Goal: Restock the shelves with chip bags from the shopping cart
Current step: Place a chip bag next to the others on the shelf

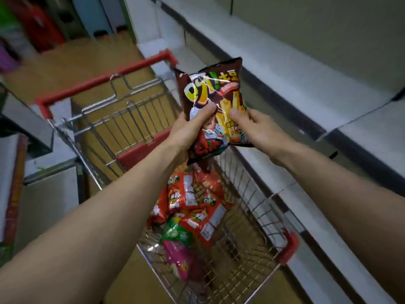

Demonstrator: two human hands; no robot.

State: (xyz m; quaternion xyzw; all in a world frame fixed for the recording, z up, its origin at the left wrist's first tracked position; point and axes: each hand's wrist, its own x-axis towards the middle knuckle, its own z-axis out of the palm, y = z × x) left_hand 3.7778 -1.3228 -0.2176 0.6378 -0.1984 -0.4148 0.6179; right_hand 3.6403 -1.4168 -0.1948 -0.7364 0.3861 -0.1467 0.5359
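Gripping chip bag [215,93]: left hand [188,131], right hand [256,128], seemingly above cart [131,119].

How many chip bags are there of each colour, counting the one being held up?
1 dark brown bag, gripped by the left hand and right hand
3 or more red bags in the cart; they overlap, so the exact count is unclear
1 green bag
1 pink bag
Total: at least 6 bags
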